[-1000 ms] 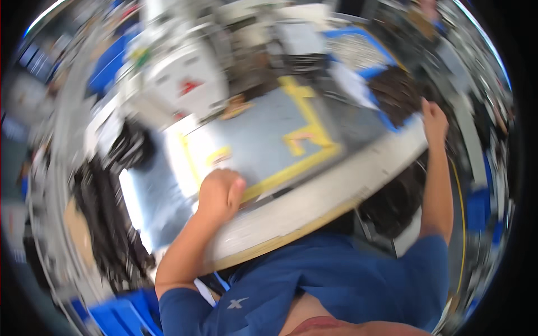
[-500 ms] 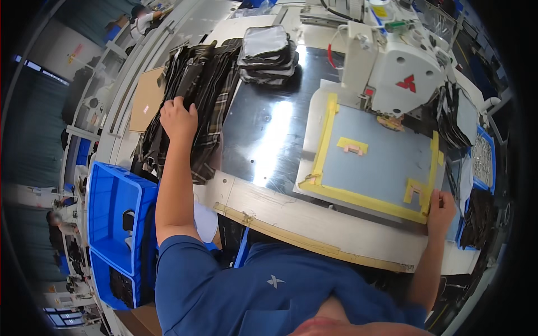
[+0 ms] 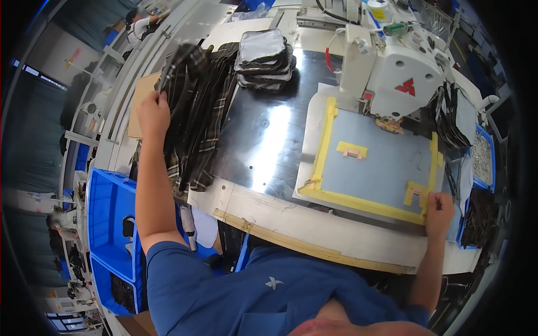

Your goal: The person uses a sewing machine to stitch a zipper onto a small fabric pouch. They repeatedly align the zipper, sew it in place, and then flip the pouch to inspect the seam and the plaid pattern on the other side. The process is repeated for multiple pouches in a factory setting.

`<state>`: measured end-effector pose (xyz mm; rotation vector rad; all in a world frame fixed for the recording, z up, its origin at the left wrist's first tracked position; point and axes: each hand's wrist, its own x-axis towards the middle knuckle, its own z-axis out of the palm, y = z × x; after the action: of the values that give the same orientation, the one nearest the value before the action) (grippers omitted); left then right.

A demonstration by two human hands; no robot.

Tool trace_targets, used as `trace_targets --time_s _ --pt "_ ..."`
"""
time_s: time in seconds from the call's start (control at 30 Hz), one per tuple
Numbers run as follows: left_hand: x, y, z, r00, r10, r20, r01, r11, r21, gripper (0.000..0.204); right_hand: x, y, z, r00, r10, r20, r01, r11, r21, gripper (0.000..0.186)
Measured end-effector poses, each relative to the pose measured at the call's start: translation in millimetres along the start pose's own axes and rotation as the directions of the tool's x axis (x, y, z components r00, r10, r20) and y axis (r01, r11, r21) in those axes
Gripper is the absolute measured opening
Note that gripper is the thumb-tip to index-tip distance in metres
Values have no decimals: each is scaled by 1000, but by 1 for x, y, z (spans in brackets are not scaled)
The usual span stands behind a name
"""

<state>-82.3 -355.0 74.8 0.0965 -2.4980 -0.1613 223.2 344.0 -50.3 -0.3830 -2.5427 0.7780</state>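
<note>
Left grip closed on a plaid cloth, right grip at the edge of a taped panel.
The left grip (image 3: 153, 115) is narrow, pinching the near edge of the plaid cloth (image 3: 190, 61), which extends beyond and to the right of the fingertips; the dark plaid pile (image 3: 216, 106) lies just right of this grip, with the grey-topped stack (image 3: 262, 47) farther right on the desk (image 3: 263, 134). The right grip (image 3: 439, 208) has curled fingers touching the taped panel (image 3: 381, 165) at its left; whether it pinches anything, I cannot tell.
</note>
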Motion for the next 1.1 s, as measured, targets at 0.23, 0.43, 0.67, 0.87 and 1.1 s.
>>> trace_targets --time_s 0.23,0.43,0.67,0.87,1.1 --pt "-68 218 -96 967 217 136 -54 694 -718 26 24 -145 -2 880 -343 328 172 875 453 52" --pt "-126 316 -78 554 831 55 -89 125 -988 27 44 -226 14 655 -279 703 -218 821 528 76" --pt "-143 324 3 477 706 523 670 93 -737 30 -1 -167 21 785 -116 609 -547 332 769 51" --pt "-143 361 9 403 792 459 826 -98 -555 35 43 -166 25 843 23 538 -454 567 687 66" --pt "-140 347 23 204 742 639 965 -42 -259 35 94 -180 51 987 -80 137 -67 573 817 60"
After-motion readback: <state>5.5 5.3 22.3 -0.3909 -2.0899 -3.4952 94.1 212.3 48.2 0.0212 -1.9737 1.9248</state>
